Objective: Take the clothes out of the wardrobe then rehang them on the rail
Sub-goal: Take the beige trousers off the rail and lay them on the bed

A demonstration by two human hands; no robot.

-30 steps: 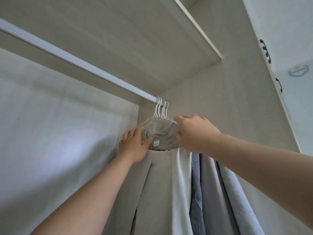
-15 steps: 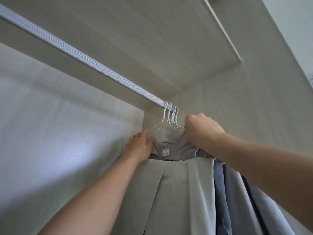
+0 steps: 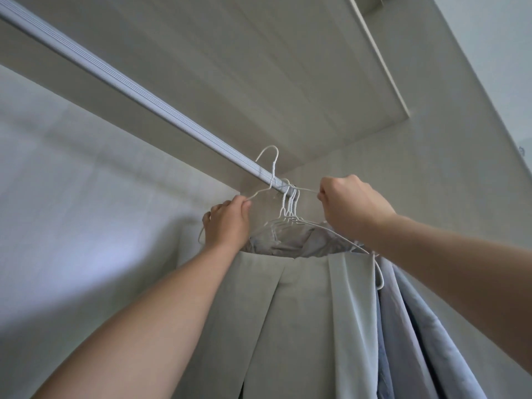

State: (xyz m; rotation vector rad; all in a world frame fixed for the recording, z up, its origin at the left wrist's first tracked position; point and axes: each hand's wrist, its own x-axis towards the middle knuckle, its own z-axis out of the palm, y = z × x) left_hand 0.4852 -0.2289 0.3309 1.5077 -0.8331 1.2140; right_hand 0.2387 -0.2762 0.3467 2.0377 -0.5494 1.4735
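Both hands, left [image 3: 227, 223] and right [image 3: 352, 204], pinch a white wire hanger [image 3: 272, 168] lifted above the rail [image 3: 144, 90]; its hook may snag neighbouring hangers [image 3: 289, 208], dragging them off.

Both hands on a white wire hanger at the wardrobe rail

Left hand [image 3: 227, 223] grips hanger [image 3: 270, 180] by its shoulder wire at 9 o'clock of centre; right hand [image 3: 349, 205] pinches the opposite wire at 2 o'clock. Hook pokes above the ribbed rail [image 3: 138, 90]. Other hangers [image 3: 289, 205] hooked on rail between the hands. Beige garment [image 3: 293, 318] below at 6 o'clock; blue-grey shirts [image 3: 411, 335] at 4 o'clock.
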